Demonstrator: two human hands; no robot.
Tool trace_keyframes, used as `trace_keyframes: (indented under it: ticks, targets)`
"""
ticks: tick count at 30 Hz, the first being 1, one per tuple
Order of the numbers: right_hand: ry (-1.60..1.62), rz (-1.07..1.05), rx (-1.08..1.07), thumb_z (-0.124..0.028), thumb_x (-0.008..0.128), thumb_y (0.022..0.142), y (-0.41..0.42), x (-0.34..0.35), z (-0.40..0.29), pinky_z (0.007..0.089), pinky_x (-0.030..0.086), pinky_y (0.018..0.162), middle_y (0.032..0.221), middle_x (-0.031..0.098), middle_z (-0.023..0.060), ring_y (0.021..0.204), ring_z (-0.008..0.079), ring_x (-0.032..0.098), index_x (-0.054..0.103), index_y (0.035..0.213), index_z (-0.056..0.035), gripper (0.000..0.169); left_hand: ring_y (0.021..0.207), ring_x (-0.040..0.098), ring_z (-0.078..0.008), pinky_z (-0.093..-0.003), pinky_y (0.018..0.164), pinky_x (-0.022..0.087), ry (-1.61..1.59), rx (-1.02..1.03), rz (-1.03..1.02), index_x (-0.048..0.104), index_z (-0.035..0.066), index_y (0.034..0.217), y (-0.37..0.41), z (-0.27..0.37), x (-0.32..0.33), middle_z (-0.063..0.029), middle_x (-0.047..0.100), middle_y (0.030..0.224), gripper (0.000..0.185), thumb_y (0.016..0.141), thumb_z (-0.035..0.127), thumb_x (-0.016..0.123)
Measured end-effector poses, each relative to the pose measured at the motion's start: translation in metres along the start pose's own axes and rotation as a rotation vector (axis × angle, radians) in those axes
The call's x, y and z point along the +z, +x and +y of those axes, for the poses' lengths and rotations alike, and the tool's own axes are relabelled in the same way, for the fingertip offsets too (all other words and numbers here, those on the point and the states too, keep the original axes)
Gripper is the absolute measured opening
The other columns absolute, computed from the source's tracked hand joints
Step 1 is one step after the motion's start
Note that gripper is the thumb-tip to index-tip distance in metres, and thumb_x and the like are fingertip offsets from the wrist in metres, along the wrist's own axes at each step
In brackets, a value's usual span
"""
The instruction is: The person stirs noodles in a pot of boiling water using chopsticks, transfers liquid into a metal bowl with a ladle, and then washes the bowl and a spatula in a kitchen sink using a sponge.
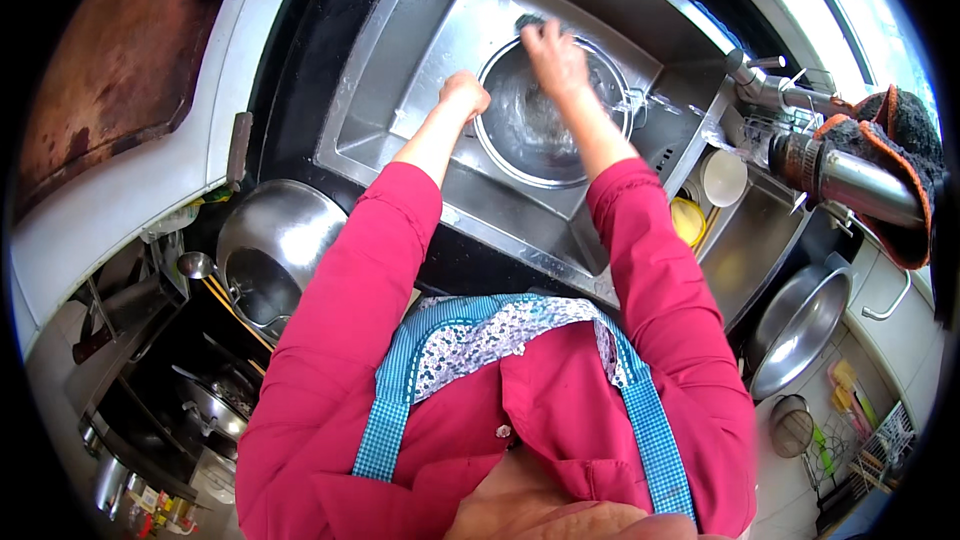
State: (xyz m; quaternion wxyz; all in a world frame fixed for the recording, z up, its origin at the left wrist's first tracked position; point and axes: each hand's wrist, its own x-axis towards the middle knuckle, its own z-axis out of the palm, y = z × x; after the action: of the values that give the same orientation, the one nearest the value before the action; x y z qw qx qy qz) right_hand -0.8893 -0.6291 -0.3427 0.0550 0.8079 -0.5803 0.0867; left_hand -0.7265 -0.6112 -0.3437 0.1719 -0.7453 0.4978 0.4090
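A round stainless-steel pot (517,142) sits in the large steel sink basin (450,30), its inside wet and shiny. My left hand (464,94) is closed at the pot's left side, around what looks like its side handle, mostly covered by the fingers. The opposite loop handle (640,108) shows at the right of the pot. Over the pot's far rim, my right hand (557,60) holds a dark scouring pad (529,21) with its fingertips. Part of the pad is hidden behind the fingers.
A faucet (750,75) and a metal pipe with dark orange-edged cloths (892,127) stand right of the basin. A smaller sink (750,240) holds a white bowl (724,178) and a yellow container (687,221). Left are a steel wok (292,217) and a ladle (196,265).
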Motion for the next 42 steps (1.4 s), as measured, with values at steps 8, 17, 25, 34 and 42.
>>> trace_keyframes:
  ticks: [8,17,25,34,42]
  targets:
    - [0.139,-0.525,0.306,-0.007,0.05,0.086,-0.048,0.006,0.005,0.0441,0.055,0.072,0.101,0.053,0.0208,0.083,0.0361,0.065,0.052,0.107,-0.0093,0.022,0.102,0.062,-0.032,-0.0377,0.087,0.049,0.038,0.129,0.161,0.066,0.0,0.101,-0.012,0.012,0.005,-0.0226,0.064,0.104,0.034,0.083,0.028,0.062]
    - [0.328,-0.778,-0.086,-0.005,0.054,0.081,-0.113,-0.02,-0.034,0.0395,0.052,0.084,0.101,0.06,0.0207,0.097,0.0336,0.063,0.066,0.103,-0.0124,0.026,0.106,0.06,-0.0332,-0.0395,0.09,0.048,0.031,0.167,0.285,0.065,0.003,0.106,-0.018,0.01,-0.013,-0.0201,0.063,0.11,0.033,0.085,0.028,0.061]
    - [-0.282,-0.688,0.299,-0.014,0.061,0.08,-0.058,-0.056,0.047,0.0414,0.051,0.041,0.088,0.069,0.0083,0.083,0.0235,0.068,0.071,0.093,-0.0108,0.016,0.089,0.065,-0.0367,-0.0436,0.079,0.053,0.165,0.446,0.576,0.068,0.002,0.086,-0.1,0.051,-0.058,-0.0229,0.066,0.09,0.017,0.082,0.017,0.06]
    - [0.082,-0.25,0.221,-0.011,0.05,0.084,-0.107,-0.103,0.045,0.0443,0.056,0.061,0.102,0.054,0.0262,0.079,0.0381,0.066,0.064,0.097,-0.0026,0.021,0.056,0.066,-0.0223,-0.0315,0.048,0.055,0.809,0.866,1.278,0.056,0.007,0.074,-0.195,0.046,-0.126,-0.0075,0.061,0.069,0.005,0.078,0.009,0.053]
    - [0.374,-0.255,0.224,-0.018,0.057,0.083,-0.15,-0.127,0.032,0.041,0.053,0.074,0.105,0.055,0.0265,0.09,0.0367,0.063,0.056,0.11,-0.0058,0.029,0.07,0.067,-0.0294,-0.0383,0.06,0.055,0.589,0.696,1.345,0.06,0.007,0.077,-0.267,0.027,-0.162,-0.011,0.065,0.075,0.016,0.086,0.02,0.055]
